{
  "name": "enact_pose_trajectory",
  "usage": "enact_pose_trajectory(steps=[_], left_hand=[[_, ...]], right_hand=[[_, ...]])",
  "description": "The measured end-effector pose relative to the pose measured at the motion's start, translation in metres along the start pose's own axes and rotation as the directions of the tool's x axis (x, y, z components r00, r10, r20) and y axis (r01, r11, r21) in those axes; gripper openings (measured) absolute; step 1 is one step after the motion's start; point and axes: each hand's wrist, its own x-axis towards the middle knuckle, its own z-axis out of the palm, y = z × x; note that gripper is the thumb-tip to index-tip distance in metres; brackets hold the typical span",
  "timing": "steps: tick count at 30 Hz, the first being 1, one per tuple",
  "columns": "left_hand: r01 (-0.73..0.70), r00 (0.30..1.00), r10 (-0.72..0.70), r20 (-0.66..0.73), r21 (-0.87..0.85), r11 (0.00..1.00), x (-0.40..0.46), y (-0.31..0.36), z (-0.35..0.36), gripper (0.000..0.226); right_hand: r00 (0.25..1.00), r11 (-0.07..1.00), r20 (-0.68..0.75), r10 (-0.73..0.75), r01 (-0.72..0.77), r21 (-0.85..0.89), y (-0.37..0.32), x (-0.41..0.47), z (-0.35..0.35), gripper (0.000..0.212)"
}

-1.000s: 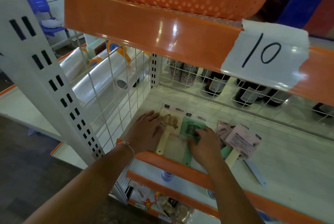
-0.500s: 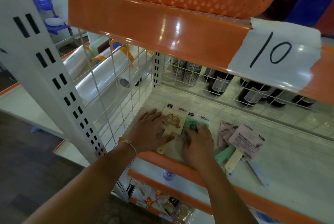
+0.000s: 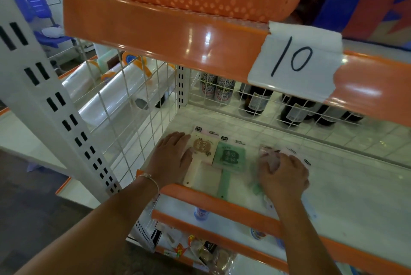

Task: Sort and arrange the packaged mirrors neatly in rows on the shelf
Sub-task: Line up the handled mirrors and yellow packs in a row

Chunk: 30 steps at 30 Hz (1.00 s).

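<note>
- White shelf [image 3: 355, 190] with orange front lip, head view: cream handled mirror in clear packaging [image 3: 201, 152] lies flat at the left, green handled mirror in clear packaging [image 3: 230, 157] touching its right edge, handles toward the lip.
- Left hand [image 3: 170, 159]: fingers extended flat, resting beside the cream mirror.
- Right hand [image 3: 283, 174]: fingers curled, grasping the blurred pink packaged mirrors [image 3: 272, 154], right of the green one.
</note>
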Motion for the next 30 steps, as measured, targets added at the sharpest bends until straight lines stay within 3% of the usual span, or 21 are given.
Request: enact_pose_trajectory(steps=[5,12,16,18,20,21,23,24,25,28,30], left_hand=[[-0.144,0.987,0.139,-0.086,-0.057,0.988,0.008,0.047,0.000,0.048],[-0.281,0.960,0.279,-0.037,-0.128,0.951,0.006,0.117,0.012,0.046],[-0.260,0.963,0.269,0.004,-0.249,0.933,0.004,0.139,0.012,0.051],[-0.156,0.978,0.195,0.074,-0.363,0.918,0.005,0.148,0.006,0.045],[0.025,0.980,0.076,0.185,-0.488,0.872,0.008,0.156,0.002,0.035],[0.143,0.966,0.009,0.259,-0.562,0.815,0.011,0.161,0.000,0.036],[0.418,0.887,-0.100,0.450,-0.693,0.588,0.017,0.170,-0.006,0.044],[0.533,0.831,-0.116,0.544,-0.718,0.448,0.019,0.174,-0.009,0.044],[0.607,0.785,-0.102,0.611,-0.726,0.323,0.021,0.176,-0.013,0.042],[0.657,0.753,-0.088,0.652,-0.742,0.129,0.022,0.177,-0.022,0.023],[0.651,0.757,-0.143,0.638,-0.755,0.079,0.020,0.174,-0.025,0.013]], right_hand=[[0.992,0.992,0.058,0.110,-0.106,-0.068,0.015,0.010,-0.007,0.072],[0.993,0.996,0.087,0.084,-0.080,-0.046,0.009,0.014,-0.021,0.067],[0.995,0.996,0.078,0.057,-0.063,0.068,0.007,0.014,-0.034,0.074],[0.999,0.971,0.027,0.026,-0.032,0.239,0.008,0.012,-0.043,0.074],[0.996,0.830,0.043,0.079,-0.090,0.550,0.003,0.005,-0.055,0.050],[0.985,0.653,0.127,0.113,-0.170,0.738,-0.001,0.003,-0.059,0.034],[0.926,0.189,0.369,0.082,-0.378,0.906,-0.012,-0.005,-0.065,0.020],[0.901,0.031,0.432,0.038,-0.433,0.901,-0.017,-0.010,-0.067,0.023],[0.890,-0.060,0.455,0.014,-0.454,0.889,-0.022,-0.014,-0.068,0.027],[0.894,-0.172,0.447,-0.037,-0.446,0.878,-0.030,-0.019,-0.063,0.048],[0.899,-0.055,0.437,-0.038,-0.439,0.897,-0.035,-0.023,-0.060,0.049]])
